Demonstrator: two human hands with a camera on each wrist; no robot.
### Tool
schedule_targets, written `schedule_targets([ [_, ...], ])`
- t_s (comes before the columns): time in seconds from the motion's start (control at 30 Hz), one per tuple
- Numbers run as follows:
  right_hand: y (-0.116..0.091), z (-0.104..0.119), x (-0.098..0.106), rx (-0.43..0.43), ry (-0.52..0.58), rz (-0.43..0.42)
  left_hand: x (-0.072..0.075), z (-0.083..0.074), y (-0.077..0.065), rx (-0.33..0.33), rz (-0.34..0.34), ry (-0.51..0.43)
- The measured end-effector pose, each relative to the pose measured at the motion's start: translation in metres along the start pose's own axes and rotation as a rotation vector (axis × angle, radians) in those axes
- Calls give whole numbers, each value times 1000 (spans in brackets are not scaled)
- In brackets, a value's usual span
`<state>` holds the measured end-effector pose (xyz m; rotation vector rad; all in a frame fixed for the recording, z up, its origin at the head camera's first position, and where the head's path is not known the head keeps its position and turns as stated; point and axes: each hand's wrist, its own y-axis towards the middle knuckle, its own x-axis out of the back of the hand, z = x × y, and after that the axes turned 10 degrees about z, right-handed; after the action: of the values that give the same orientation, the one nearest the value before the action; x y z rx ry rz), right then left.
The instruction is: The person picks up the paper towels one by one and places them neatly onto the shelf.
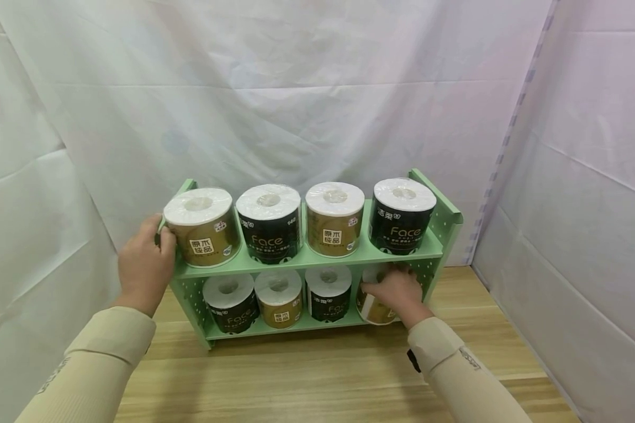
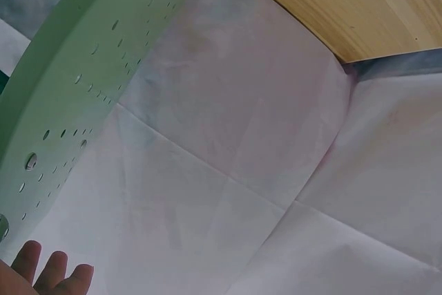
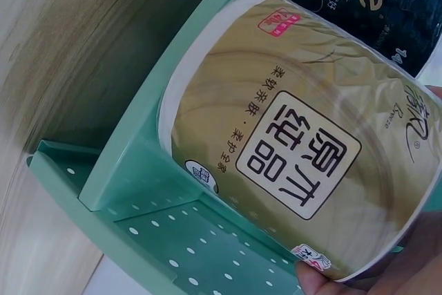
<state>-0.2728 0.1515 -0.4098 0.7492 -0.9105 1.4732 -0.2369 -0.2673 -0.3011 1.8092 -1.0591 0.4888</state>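
Note:
A green two-tier shelf stands on the wooden table, with wrapped toilet paper rolls on both tiers. On the lower tier's right end, my right hand grips a gold-wrapped toilet paper roll from above, thumb and fingers on its sides. The roll stands on the lower board, its front reaching the board's edge. My left hand holds the shelf's left side panel near the top. Beside it is another gold roll. Three left fingertips show against the panel's outer face.
Black and gold rolls alternate along the upper tier, ending with a black roll at right. A black roll is the right hand's neighbour below. Wooden table lies in front; white cloth hangs behind and at both sides.

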Motion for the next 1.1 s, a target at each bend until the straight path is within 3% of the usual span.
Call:
schedule_targets([
  [0.33,10,-1,-5,42,-3,-5,0,1,0,-4,-3,0],
  [1.1,21,4,-12,2,-2,30,-5,4,2,-27,-36,-6],
])
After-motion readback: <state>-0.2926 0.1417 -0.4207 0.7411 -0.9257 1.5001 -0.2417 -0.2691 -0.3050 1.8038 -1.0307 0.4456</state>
